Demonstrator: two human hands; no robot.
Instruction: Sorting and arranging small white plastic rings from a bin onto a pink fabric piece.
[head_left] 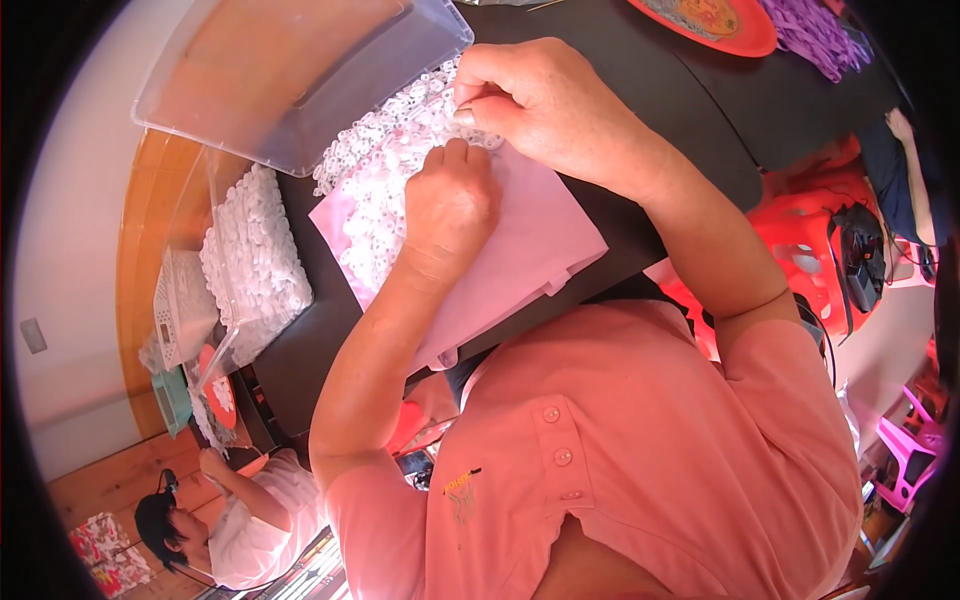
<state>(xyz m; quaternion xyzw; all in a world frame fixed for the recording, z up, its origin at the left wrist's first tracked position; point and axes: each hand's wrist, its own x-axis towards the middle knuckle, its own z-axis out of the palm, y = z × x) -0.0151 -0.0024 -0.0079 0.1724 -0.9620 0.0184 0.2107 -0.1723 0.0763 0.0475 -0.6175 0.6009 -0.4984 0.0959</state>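
Note:
Small white pieces, some with dark round spots, lie in a pile (pixel 370 225) across a pink cloth (pixel 530 215) and the dark table. Over this pile my left hand (pixel 455 200) is closed, its fingers curled down and their tips hidden. My right hand (pixel 540 100) is just beyond it, to the right, with thumb and forefinger pinched together at the pile's far edge. Whatever either hand holds is hidden or too small to name.
A clear plastic bin (pixel 370 70) stands tilted behind the pile. To the left, another clear container holds a mass of white pieces (pixel 255 250). A red plate (pixel 715 25) and purple strips (pixel 815 35) lie far right. Another person (pixel 250 520) works at lower left.

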